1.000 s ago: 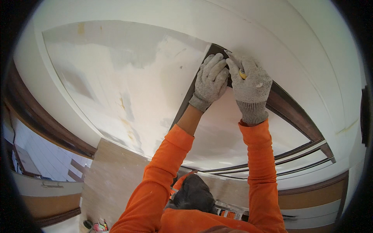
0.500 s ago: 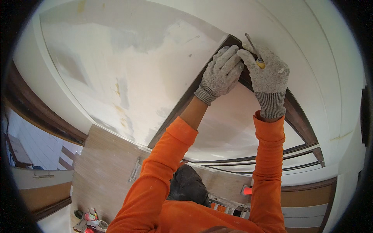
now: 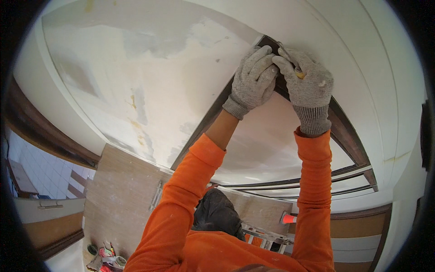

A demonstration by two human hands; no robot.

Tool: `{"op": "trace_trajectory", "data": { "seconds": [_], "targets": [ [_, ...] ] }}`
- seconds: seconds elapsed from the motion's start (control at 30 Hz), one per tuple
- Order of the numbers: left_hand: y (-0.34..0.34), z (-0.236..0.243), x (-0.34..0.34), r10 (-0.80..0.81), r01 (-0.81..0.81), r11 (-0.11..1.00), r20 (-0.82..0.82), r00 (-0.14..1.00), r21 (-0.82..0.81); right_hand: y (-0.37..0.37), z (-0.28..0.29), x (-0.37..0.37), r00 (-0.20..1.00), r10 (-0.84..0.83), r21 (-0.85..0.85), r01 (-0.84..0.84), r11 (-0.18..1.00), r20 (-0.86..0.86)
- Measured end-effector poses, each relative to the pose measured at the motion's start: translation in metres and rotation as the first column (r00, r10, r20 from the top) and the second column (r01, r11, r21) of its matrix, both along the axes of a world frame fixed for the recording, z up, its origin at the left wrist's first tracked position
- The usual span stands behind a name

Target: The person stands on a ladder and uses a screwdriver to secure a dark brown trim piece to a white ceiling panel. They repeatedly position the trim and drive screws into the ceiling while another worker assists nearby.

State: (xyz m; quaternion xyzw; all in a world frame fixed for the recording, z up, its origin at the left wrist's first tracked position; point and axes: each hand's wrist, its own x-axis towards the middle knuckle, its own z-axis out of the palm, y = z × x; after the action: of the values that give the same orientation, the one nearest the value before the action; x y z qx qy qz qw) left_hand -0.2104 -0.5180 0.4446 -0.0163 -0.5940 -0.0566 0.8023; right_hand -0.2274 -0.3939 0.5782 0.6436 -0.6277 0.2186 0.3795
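The dark wooden trim strip [image 3: 213, 122] runs along the ceiling from about seven o'clock up to its corner at one o'clock, where both my hands meet. My right hand [image 3: 306, 84] is clenched around a thin tool with a yellow handle [image 3: 297, 72], its tip at the corner joint. My left hand [image 3: 253, 79] presses curled fingers against the trim just beside it, at nine o'clock of the right. Patchy white plaster ceiling [image 3: 136, 81] spreads leftward; a stepladder [image 3: 267, 235] stands below.
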Motion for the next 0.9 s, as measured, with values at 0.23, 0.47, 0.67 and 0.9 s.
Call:
{"op": "trace_trajectory", "data": {
  "seconds": [0.23,0.47,0.67,0.9],
  "targets": [
    [-0.004,0.004,0.002,-0.101,0.101,0.995,-0.087,0.991,-0.006,-0.001,0.002,0.002,0.994,-0.097,0.015,0.097,0.995,0.046],
    [0.000,0.006,0.005,-0.121,0.130,0.990,-0.136,0.983,0.060,-0.005,0.004,0.014,0.966,-0.150,0.065,0.139,0.988,0.209],
    [0.014,0.020,-0.012,-0.065,0.128,0.974,-0.311,0.948,0.185,-0.013,0.012,0.011,0.968,-0.107,0.050,0.098,0.994,0.228],
    [0.005,0.030,-0.015,-0.195,0.231,0.969,-0.314,0.929,0.083,-0.015,0.003,0.004,0.980,-0.047,-0.003,0.049,0.999,0.194]
  ]
}}
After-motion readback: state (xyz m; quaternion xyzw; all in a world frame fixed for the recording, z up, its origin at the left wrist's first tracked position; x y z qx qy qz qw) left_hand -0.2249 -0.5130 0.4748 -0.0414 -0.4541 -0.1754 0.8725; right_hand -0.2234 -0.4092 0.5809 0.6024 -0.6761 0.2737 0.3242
